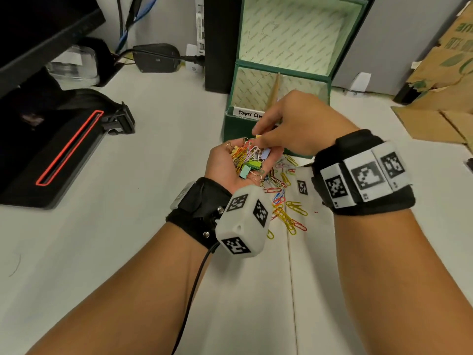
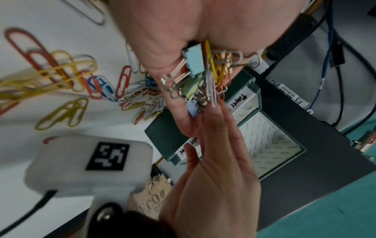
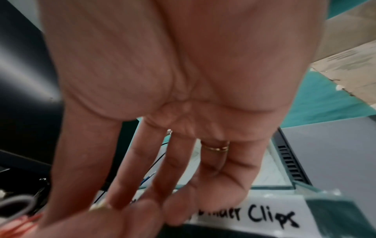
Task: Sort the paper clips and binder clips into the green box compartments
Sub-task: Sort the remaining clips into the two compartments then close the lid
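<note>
Green box (image 1: 230, 125) stands open on the white desk (image 1: 128, 252), its lid raised behind and its front part split by a divider (image 1: 274, 86) into two compartments labelled for paper clips and binder clips; the visible floor of each appears bare. Left hand (image 1: 231, 166), palm up in front of the box, cups a mixed heap of clips (image 1: 247, 158). Right hand (image 1: 289, 124) pinches at the heap's top; what it grasps cannot be told. Loose paper clips (image 1: 284, 198) lie on the desk beneath.
</note>
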The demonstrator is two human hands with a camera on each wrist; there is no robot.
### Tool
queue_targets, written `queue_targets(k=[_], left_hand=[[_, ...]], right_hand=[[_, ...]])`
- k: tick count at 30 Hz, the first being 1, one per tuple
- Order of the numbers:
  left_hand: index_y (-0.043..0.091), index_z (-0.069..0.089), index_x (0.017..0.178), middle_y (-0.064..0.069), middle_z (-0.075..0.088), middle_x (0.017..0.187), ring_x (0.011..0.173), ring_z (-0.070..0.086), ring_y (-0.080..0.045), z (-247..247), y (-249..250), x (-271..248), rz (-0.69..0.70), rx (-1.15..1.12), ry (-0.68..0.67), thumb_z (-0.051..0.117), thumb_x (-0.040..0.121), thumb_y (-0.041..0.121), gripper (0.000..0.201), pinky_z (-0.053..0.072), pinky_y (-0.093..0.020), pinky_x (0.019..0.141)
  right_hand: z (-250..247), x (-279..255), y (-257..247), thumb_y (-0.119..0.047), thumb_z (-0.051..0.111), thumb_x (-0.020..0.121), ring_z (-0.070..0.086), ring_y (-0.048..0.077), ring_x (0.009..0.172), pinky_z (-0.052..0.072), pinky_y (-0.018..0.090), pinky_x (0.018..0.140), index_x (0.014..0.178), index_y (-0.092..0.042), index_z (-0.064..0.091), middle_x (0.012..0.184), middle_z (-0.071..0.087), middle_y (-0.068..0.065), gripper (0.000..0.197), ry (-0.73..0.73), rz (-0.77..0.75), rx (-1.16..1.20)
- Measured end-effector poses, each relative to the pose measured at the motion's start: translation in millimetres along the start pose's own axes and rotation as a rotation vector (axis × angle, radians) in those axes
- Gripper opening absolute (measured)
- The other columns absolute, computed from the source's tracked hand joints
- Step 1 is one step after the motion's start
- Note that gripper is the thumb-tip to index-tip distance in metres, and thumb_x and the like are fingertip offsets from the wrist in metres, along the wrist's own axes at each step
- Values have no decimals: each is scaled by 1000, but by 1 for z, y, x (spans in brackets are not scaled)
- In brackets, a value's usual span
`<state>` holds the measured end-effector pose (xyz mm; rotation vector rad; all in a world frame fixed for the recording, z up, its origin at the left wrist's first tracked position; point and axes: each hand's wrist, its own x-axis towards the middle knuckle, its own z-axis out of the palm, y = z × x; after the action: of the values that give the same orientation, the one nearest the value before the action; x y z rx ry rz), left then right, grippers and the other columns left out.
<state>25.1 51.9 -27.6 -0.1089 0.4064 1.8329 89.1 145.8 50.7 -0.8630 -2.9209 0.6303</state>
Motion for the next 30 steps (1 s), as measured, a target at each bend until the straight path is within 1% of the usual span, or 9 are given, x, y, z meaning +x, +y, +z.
queue_targets(k=[5,9,11,15,19,21,24,28,30], left_hand=[[-17,69,78,-29,68,92,94,62,-41,-7,4,5,-30,-104,6,36,89,6,42,38,-48,108],[-23,64,88,-36,65,98,104,57,-46,-10,6,8,-50,-150,9,31,95,14,50,35,-48,108],[-23,62,91,-37,63,98,113,51,-43,-11,7,9,-64,-147,17,31,95,14,49,33,-50,106],[-22,66,85,-35,65,98,115,51,-40,-12,10,10,-82,-116,19,40,84,11,42,36,-48,103],[-22,67,85,-34,65,100,115,51,-41,-13,10,11,-84,-111,-1,42,78,10,41,37,-48,102],[-22,67,85,-34,66,100,115,51,-41,-12,9,10,-87,-112,-10,42,78,10,41,37,-48,102],[-22,67,86,-34,65,100,115,51,-40,-13,10,11,-90,-116,-1,42,78,10,41,37,-48,102],[-23,65,87,-36,65,98,111,52,-43,-11,10,10,-64,-150,8,39,82,10,42,36,-49,101],[-22,59,103,-37,63,104,105,55,-47,-13,10,12,-18,-183,17,34,90,12,44,39,-50,99]], right_hand=[[-1,0,3,-28,73,84,59,-1,69,37,10,54,86,-26,76,79,68,-13,4,13,12,42],[-9,-1,12,-27,68,89,59,2,84,38,10,63,96,-29,76,90,68,-12,11,92,-4,79],[-13,-2,19,-27,67,90,58,1,82,36,9,62,97,-31,75,91,68,-12,12,147,-1,93],[-19,0,32,-26,71,85,60,-2,70,42,9,59,91,-27,76,80,69,-12,8,441,32,245],[-23,5,44,-26,70,82,65,2,78,54,18,77,94,-24,76,84,71,-9,13,719,123,356],[-23,5,49,-26,70,84,63,4,85,51,22,83,100,-24,76,89,68,-9,17,661,162,285],[-24,0,45,-28,70,86,57,-2,81,43,15,76,105,-26,75,96,68,-12,20,556,114,227],[-29,-11,24,-31,74,82,58,-16,67,38,-2,57,91,-32,76,81,68,-20,9,347,-44,214],[-25,-13,15,-30,76,80,60,-11,70,41,2,57,85,-31,77,76,67,-20,6,217,-78,147]])
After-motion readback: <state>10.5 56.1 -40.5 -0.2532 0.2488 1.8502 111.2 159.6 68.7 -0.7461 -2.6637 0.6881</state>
